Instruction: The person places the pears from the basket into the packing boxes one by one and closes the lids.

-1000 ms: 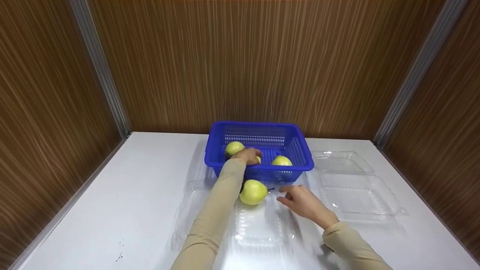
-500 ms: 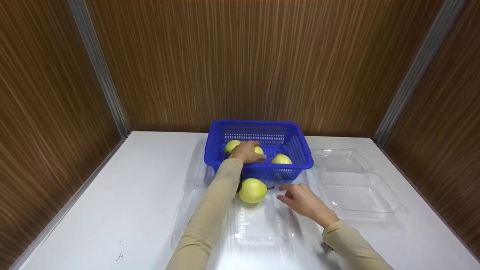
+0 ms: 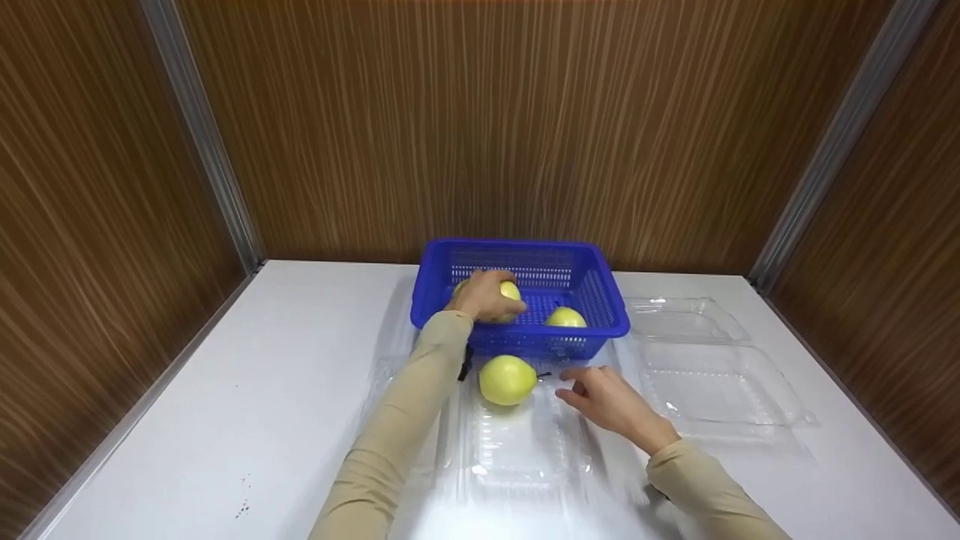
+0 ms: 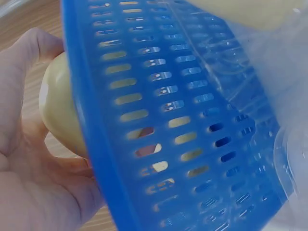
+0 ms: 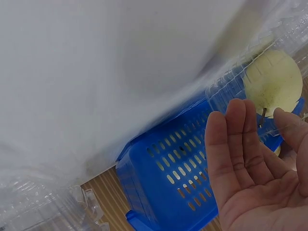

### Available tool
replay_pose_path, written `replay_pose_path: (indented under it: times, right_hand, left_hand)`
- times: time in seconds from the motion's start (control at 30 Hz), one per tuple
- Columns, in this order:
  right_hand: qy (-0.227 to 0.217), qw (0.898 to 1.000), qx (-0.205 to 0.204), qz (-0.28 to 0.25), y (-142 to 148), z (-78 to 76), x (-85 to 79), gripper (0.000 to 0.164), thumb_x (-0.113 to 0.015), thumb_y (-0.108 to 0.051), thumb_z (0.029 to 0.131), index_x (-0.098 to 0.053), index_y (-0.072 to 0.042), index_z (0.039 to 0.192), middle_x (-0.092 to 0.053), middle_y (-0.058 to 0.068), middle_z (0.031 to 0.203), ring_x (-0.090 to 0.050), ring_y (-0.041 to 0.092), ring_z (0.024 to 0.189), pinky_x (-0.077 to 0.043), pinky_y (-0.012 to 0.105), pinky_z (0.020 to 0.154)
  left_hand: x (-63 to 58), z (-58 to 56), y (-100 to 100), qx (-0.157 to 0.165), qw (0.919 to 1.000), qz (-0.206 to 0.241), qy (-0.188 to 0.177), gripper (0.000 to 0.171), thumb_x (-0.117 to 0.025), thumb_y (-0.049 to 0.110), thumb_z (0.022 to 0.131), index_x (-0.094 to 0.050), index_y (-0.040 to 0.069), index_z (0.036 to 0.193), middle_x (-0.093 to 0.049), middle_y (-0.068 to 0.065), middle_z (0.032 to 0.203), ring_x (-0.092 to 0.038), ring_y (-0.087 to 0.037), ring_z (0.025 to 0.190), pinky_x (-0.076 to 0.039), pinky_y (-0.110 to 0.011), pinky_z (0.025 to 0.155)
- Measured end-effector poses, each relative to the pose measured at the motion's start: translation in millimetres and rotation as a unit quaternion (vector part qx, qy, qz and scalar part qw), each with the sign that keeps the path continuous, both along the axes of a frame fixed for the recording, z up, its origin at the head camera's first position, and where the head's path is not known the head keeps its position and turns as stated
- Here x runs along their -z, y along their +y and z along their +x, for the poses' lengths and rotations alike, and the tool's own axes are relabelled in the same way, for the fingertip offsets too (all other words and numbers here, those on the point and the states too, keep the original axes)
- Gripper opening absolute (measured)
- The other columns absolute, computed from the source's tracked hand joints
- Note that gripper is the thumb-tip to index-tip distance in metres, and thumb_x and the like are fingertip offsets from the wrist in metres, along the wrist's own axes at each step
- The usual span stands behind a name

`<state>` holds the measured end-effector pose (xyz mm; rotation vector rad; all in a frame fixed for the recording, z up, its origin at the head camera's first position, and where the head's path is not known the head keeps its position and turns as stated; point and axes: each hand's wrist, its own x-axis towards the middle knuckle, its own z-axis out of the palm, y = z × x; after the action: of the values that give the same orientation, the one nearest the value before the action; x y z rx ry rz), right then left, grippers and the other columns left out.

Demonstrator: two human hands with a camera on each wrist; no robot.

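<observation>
Nearby, on the white table [image 3: 187,420], we see a clear container [image 3: 517,457] holding the first pear [image 3: 507,380], its stem pointing right. Just beside that stem is the right hand [image 3: 611,405], its fingers loosely bent and holding nothing; a second container [image 3: 720,397] lies farther right. Beyond, we find the blue basket [image 3: 517,344], where the left hand [image 3: 480,297] grips the second pear [image 3: 510,291], with the third pear [image 3: 565,317] to its right. Farthest stands the wood-grain wall [image 3: 480,135].

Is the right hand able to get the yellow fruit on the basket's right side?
Probably yes: the basket has its front wall between the right hand and the right-side fruit, but the top is open, so reaching over should work. The left hand holds another fruit, farther left.
</observation>
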<state>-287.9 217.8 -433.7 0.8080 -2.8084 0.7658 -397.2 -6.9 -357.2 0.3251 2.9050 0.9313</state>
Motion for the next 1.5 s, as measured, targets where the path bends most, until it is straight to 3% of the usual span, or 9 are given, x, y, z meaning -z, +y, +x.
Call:
replay_pose_path:
  times: [0.17, 0.43, 0.6, 0.8, 1.0, 1.1, 1.27, 1.5]
  right_hand:
    - [0.000, 1.000, -0.003, 0.000, 4.3, 1.4, -1.2, 0.021, -0.067, -0.014, 0.092, -0.068, 0.002, 0.106, -0.059, -0.003, 0.065, -0.045, 0.003, 0.054, -0.039, 0.020, 0.048]
    - [-0.003, 1.000, 0.005, -0.001, 6.7, 2.1, -4.3, 0.021, -0.067, -0.013, 0.091, -0.068, 0.001, 0.107, -0.062, -0.001, 0.067, -0.047, 0.005, 0.055, -0.040, 0.021, 0.048]
    - [-0.008, 1.000, -0.003, 0.001, 0.8, 2.0, -1.8, 0.021, -0.067, -0.013, 0.092, -0.068, 0.001, 0.108, -0.063, 0.000, 0.069, -0.047, 0.005, 0.056, -0.042, 0.021, 0.050]
    - [0.000, 1.000, -0.008, 0.000, -2.1, 1.8, -1.9, 0.019, -0.067, -0.012, 0.091, -0.069, 0.000, 0.106, -0.064, 0.000, 0.070, -0.048, 0.005, 0.056, -0.043, 0.021, 0.051]
    - [0.002, 1.000, -0.006, -0.001, -1.9, 2.0, -2.9, 0.020, -0.067, -0.012, 0.092, -0.069, 0.001, 0.106, -0.064, -0.001, 0.070, -0.048, 0.005, 0.057, -0.043, 0.021, 0.052]
    - [0.000, 1.000, 0.004, 0.003, -1.5, 2.0, -3.9, 0.023, -0.066, -0.014, 0.092, -0.069, 0.003, 0.108, -0.060, -0.004, 0.064, -0.045, 0.004, 0.054, -0.040, 0.020, 0.049]
    - [-0.010, 1.000, 0.004, 0.003, -4.5, 1.5, -3.2, 0.026, -0.066, -0.015, 0.093, -0.068, 0.004, 0.109, -0.059, -0.003, 0.062, -0.045, 0.004, 0.054, -0.039, 0.020, 0.047]
    - [-0.017, 1.000, 0.005, 0.003, -5.1, 1.4, -6.0, 0.023, -0.062, -0.015, 0.095, -0.068, 0.001, 0.111, -0.057, -0.005, 0.064, -0.044, 0.005, 0.054, -0.038, 0.020, 0.048]
  left_hand:
    - [-4.4, 3.9, 0.1, 0.016, 0.9998, 0.005, 0.006, 0.065, -0.072, 0.044, 0.082, -0.052, 0.026, 0.141, -0.051, -0.007, 0.129, -0.050, -0.024, 0.112, -0.049, -0.042, 0.095]
    - [-11.5, 8.5, -2.9, 0.032, 0.9976, 0.028, 0.054, 0.065, -0.072, 0.042, 0.082, -0.050, 0.025, 0.142, -0.053, -0.006, 0.129, -0.049, -0.022, 0.113, -0.051, -0.039, 0.090]
    - [-13.0, 23.4, -12.8, 0.029, 0.9966, 0.045, 0.063, 0.068, -0.072, 0.040, 0.080, -0.048, 0.031, 0.143, -0.050, -0.005, 0.126, -0.051, -0.021, 0.107, -0.052, -0.037, 0.084]
    - [-16.8, 43.3, -18.4, 0.050, 0.9925, 0.052, 0.098, 0.071, -0.072, 0.037, 0.076, -0.048, 0.032, 0.143, -0.048, -0.005, 0.116, -0.052, -0.021, 0.098, -0.052, -0.033, 0.077]
    - [-19.5, 58.5, -18.5, 0.069, 0.9915, 0.033, 0.106, 0.075, -0.072, 0.037, 0.073, -0.046, 0.037, 0.143, -0.047, -0.002, 0.121, -0.049, -0.022, 0.105, -0.051, -0.034, 0.077]
    - [-18.4, 62.4, -19.1, 0.080, 0.9897, 0.026, 0.116, 0.077, -0.073, 0.035, 0.071, -0.045, 0.037, 0.143, -0.048, -0.002, 0.123, -0.047, -0.023, 0.109, -0.052, -0.035, 0.075]
    - [-10.4, 65.4, -26.5, 0.112, 0.9852, 0.020, 0.128, 0.080, -0.075, 0.031, 0.071, -0.044, 0.030, 0.145, -0.048, -0.003, 0.122, -0.051, -0.020, 0.102, -0.053, -0.033, 0.076]
    - [2.1, 73.2, -33.7, 0.162, 0.9762, -0.011, 0.144, 0.082, -0.078, 0.031, 0.071, -0.044, 0.018, 0.145, -0.051, -0.006, 0.128, -0.055, -0.020, 0.105, -0.053, -0.036, 0.087]
